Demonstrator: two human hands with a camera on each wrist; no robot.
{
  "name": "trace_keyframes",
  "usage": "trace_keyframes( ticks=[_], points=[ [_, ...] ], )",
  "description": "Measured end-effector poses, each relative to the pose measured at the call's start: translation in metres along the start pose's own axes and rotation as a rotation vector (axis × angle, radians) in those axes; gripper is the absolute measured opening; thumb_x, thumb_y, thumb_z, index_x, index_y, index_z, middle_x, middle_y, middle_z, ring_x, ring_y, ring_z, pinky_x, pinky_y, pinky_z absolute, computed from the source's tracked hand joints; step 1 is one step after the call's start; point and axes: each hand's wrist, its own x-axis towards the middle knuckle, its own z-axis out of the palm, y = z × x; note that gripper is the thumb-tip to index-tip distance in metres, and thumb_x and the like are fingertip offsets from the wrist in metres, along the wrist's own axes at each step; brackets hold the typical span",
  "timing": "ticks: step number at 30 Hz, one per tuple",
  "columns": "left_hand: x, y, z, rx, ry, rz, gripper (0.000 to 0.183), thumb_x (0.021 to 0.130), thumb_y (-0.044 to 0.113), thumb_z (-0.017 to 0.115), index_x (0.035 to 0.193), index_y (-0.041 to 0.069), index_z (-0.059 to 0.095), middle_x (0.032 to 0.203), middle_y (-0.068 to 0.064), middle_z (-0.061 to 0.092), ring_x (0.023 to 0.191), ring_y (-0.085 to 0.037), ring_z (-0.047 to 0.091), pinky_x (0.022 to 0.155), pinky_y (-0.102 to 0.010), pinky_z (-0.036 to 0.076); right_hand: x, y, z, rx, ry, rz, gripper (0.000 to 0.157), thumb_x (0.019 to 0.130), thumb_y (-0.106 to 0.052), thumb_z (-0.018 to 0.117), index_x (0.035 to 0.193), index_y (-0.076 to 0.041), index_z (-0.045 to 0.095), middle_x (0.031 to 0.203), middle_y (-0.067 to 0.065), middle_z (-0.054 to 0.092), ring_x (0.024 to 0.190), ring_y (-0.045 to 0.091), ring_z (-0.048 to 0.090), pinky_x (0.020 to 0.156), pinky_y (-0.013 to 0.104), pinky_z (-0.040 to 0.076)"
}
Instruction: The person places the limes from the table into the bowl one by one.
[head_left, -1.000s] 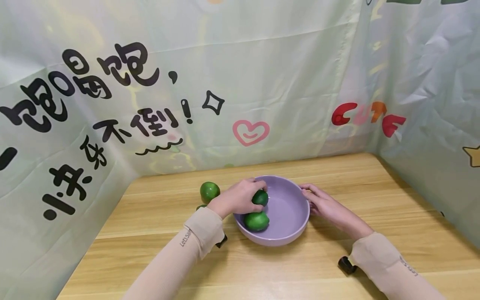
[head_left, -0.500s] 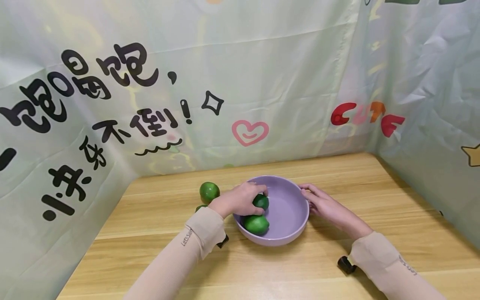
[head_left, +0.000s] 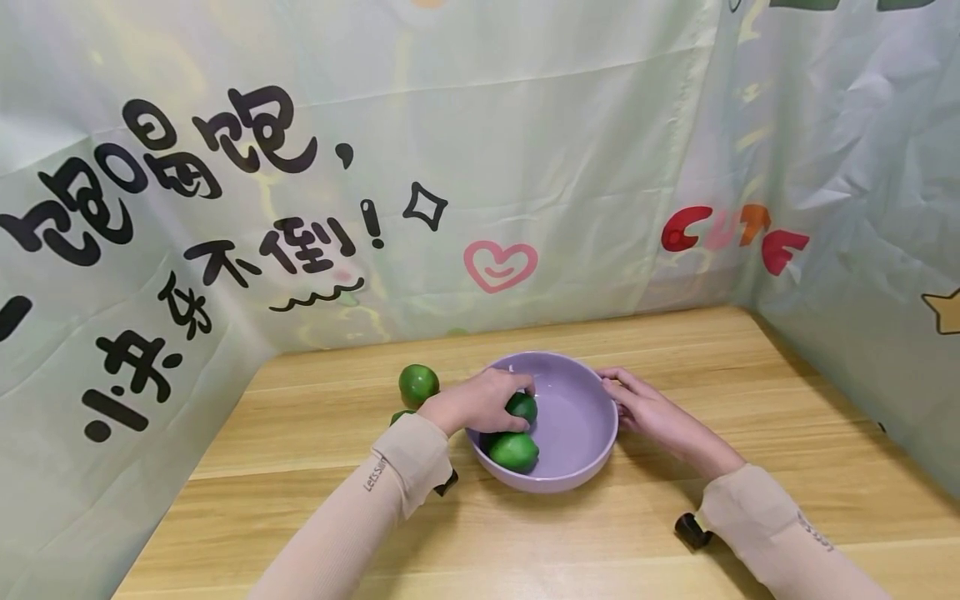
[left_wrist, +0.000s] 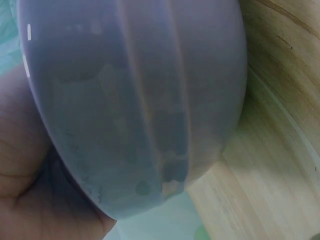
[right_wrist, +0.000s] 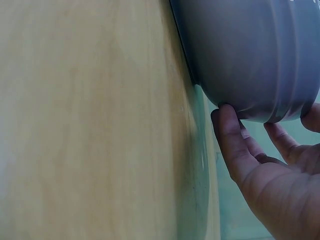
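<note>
Head view, bowl: purple bowl (head_left: 567, 483), upright on the wooden table (head_left: 247, 475), mid-scene between both hands.
Head view, left hand: left hand (head_left: 480, 402) reaches over the bowl's left rim, fingers curled round a dark lime (head_left: 522, 408) inside; its far side is hidden.
Head view, second lime: brighter lime (head_left: 514, 452) lies in the bowl, left and near, just below the thumb.
Head view, table limes: one far-left lime (head_left: 418, 385) sits outside the bowl; a half-hidden lime (head_left: 402, 415) shows behind the left wrist.
Head view, right hand: right hand (head_left: 651, 414) holds the bowl's right side, narrow grip at the rim.
Left wrist view: bowl's outer wall fills most of it; part of the left hand at the rim, fingertips and lime hidden, so grip can't be told here.
Right wrist view: fingertips touch the bowl's outer wall, thumb just in at the edge, table alongside.
Risk, lime: smooth round skin could slip or roll if the left fingers loosen early.
Risk, bowl: left wrist could catch the rim and drag or tip it, likelier if the right hand's light hold gives.
</note>
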Motion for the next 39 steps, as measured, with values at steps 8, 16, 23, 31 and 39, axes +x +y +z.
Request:
trace_keyframes(
  ticks=[8,16,23,31,39],
  points=[
    [-0.001,0.0,0.0,0.011,-0.006,0.013,0.039,0.103,0.033,0.074,0.136,0.016,0.064,0.128,-0.004,0.071,0.115,-0.016,0.062,0.107,-0.037,0.052,0.001,0.0,0.002,0.014,-0.007,-0.032,0.054,0.119,-0.029,0.034,0.159,0.007,0.03,0.16,0.038,0.04,0.14,0.04,0.057,0.101,0.029,0.055],
    [-0.004,0.0,0.0,-0.003,0.004,0.012,0.041,0.103,0.033,0.074,0.139,0.016,0.064,0.133,-0.004,0.07,0.121,-0.018,0.063,0.111,-0.038,0.051,0.001,0.0,0.002,0.007,-0.002,-0.022,0.054,0.119,-0.031,0.034,0.159,0.006,0.03,0.16,0.037,0.04,0.139,0.038,0.058,0.102,0.028,0.055],
    [-0.007,-0.001,-0.002,-0.007,0.019,0.014,0.04,0.104,0.033,0.073,0.139,0.016,0.064,0.134,-0.005,0.07,0.125,-0.02,0.063,0.113,-0.04,0.05,0.001,0.0,0.001,0.008,0.001,-0.012,0.055,0.119,-0.032,0.034,0.16,0.005,0.03,0.16,0.036,0.04,0.137,0.034,0.06,0.101,0.026,0.055],
    [-0.011,-0.004,-0.004,-0.009,0.064,0.05,0.037,0.104,0.029,0.072,0.137,0.013,0.066,0.126,-0.006,0.071,0.114,-0.02,0.064,0.105,-0.039,0.053,0.001,0.0,0.001,0.008,0.0,-0.016,0.055,0.119,-0.032,0.034,0.16,0.005,0.031,0.16,0.036,0.041,0.133,0.029,0.062,0.099,0.024,0.055],
    [-0.018,-0.004,-0.008,-0.057,0.108,0.052,0.034,0.103,0.027,0.074,0.133,0.013,0.067,0.124,-0.009,0.072,0.113,-0.024,0.067,0.1,-0.038,0.057,-0.001,-0.001,0.001,0.008,-0.001,-0.018,0.054,0.119,-0.031,0.034,0.16,0.005,0.031,0.16,0.036,0.04,0.134,0.03,0.062,0.099,0.025,0.055]
  ],
)
